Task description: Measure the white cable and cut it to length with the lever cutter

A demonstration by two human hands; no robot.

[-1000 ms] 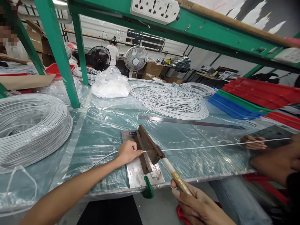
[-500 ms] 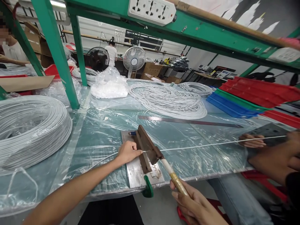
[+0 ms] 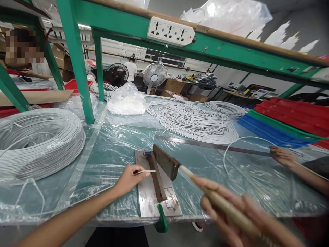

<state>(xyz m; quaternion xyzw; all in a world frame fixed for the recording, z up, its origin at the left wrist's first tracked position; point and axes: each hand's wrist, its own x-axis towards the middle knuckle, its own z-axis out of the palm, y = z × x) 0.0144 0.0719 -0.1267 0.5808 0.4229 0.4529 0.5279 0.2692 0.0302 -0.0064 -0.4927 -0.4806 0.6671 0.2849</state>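
My left hand (image 3: 130,180) pinches a white cable (image 3: 149,171) between thumb and fingers; its short free end lies over the brown bar (image 3: 157,178) of a lever cutter. My right hand (image 3: 226,206), blurred, is wrapped round the handle (image 3: 185,171) of the cutter. The cutter's blade arm (image 3: 164,162) is raised and swung clear of the bar. Beneath sits a metal base plate (image 3: 172,203) with a blue spring (image 3: 147,154) and a green clamp handle (image 3: 161,219) at the table edge.
At the right, another person's hand (image 3: 282,156) holds a loose white cable (image 3: 224,157). A steel ruler (image 3: 190,141) lies behind the cutter. Cable coils (image 3: 69,147) stand at left, with more (image 3: 192,120) at the back. Stacked trays (image 3: 285,116) are at right, under a green frame (image 3: 115,20).
The blade arm has lifted with my right hand. The cable that ran through the cutter now ends at my left hand, and the other person's piece has come away to the right.
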